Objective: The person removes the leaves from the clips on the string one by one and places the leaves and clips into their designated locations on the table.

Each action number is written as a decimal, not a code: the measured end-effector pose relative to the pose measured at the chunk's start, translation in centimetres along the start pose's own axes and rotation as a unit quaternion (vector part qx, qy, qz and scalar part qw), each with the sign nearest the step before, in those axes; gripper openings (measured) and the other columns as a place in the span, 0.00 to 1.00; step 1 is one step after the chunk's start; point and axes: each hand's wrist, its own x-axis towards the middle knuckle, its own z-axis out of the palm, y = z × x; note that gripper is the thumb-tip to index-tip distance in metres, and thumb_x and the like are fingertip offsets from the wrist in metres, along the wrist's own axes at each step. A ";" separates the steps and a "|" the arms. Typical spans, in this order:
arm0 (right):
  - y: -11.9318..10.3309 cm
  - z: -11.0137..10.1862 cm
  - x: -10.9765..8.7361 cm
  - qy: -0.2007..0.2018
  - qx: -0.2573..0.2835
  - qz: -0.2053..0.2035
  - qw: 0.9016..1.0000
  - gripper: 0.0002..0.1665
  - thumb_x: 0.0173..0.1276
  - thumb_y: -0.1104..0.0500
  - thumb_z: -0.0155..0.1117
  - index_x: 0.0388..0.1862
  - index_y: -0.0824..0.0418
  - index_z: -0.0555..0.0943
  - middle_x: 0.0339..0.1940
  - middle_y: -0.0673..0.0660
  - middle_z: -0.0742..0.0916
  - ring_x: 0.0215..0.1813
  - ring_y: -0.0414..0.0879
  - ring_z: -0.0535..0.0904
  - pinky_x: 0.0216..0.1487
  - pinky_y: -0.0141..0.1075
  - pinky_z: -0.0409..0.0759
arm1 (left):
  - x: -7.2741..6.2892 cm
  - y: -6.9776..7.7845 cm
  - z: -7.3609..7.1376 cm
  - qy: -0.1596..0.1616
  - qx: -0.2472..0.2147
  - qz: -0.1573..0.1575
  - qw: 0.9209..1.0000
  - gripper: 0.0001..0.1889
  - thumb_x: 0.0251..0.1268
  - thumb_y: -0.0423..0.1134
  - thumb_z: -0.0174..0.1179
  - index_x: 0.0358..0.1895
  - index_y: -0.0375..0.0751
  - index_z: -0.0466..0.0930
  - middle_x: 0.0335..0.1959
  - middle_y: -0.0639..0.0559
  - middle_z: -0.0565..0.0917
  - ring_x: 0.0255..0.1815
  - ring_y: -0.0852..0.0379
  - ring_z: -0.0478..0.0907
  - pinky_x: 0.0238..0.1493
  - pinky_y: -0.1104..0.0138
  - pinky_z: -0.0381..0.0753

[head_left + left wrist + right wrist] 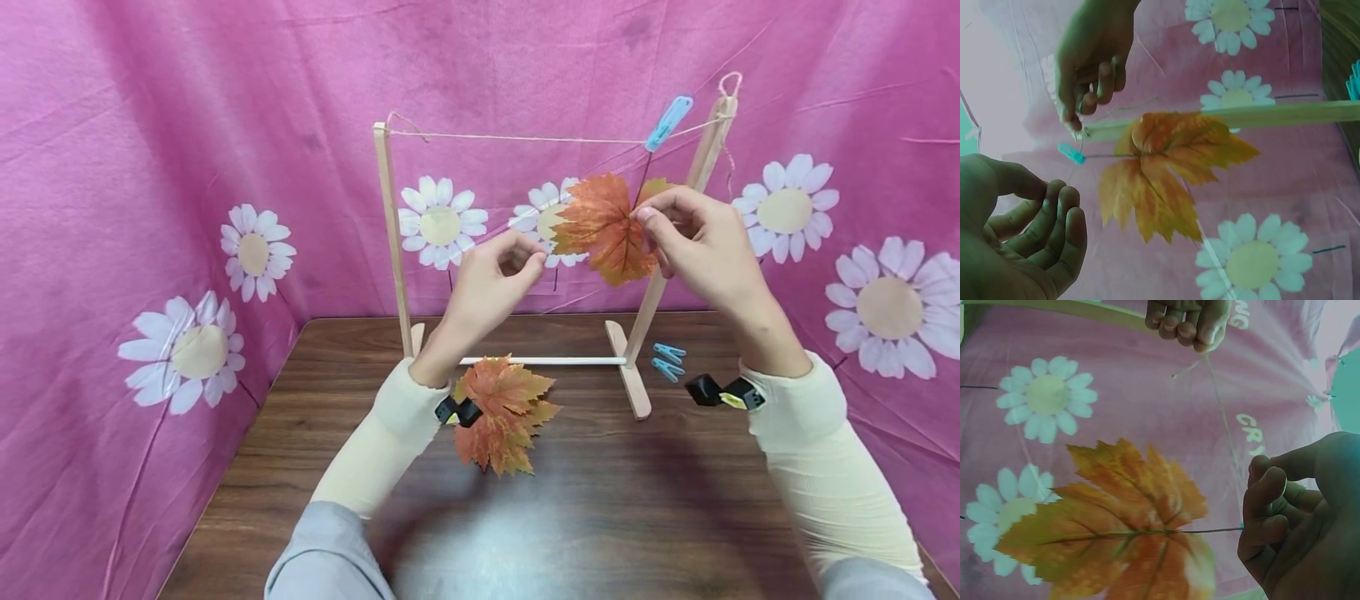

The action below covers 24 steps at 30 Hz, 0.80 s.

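An orange maple leaf (603, 225) hangs by its thin dark stem from a blue clothespin (669, 123) clipped on the string (517, 137), toward the right post. My right hand (701, 242) is raised in front of this leaf, its thumb and index fingertips close together. Its fingertips overlap the leaf in the head view but stand apart from it in the left wrist view. To the left, my left hand (495, 279) hovers below the string, fingers loosely bent and nothing between them. In the right wrist view, the right fingers (1266, 487) hide the clothespin.
The string spans a wooden frame with a left post (392, 233) and a right post (708, 150). More maple leaves (502, 417) lie on the brown table (600, 517) beneath my left forearm. Two blue clothespins (667, 360) lie right of the frame's foot. Pink flowered cloth (337, 67) surrounds the table.
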 end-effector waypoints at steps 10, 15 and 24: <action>-1.3 -1.5 2.2 0.005 -0.009 0.020 1.000 0.07 0.78 0.55 0.68 0.42 0.57 0.89 0.20 0.43 0.86 0.14 0.37 0.74 0.17 0.26 0.71 | 2.3 2.1 1.5 -0.005 -0.011 0.009 1.000 0.06 0.75 0.34 0.64 0.45 0.36 0.88 0.29 0.49 0.87 0.28 0.60 0.79 0.33 0.73 0.76; -1.6 -2.1 3.2 0.002 -0.010 0.017 1.000 0.07 0.78 0.55 0.68 0.41 0.56 0.90 0.20 0.43 0.85 0.14 0.37 0.73 0.16 0.26 0.67 | 3.6 2.5 2.3 0.001 -0.034 0.003 0.999 0.05 0.73 0.33 0.64 0.43 0.35 0.87 0.27 0.50 0.87 0.26 0.60 0.78 0.31 0.72 0.75; -2.2 -3.5 5.1 0.002 -0.013 0.033 0.999 0.05 0.76 0.59 0.68 0.41 0.55 0.90 0.21 0.40 0.87 0.14 0.35 0.75 0.16 0.27 0.64 | 5.8 3.1 3.5 -0.022 -0.103 -0.048 0.993 0.06 0.75 0.31 0.63 0.46 0.33 0.87 0.32 0.45 0.89 0.33 0.56 0.86 0.39 0.69 0.88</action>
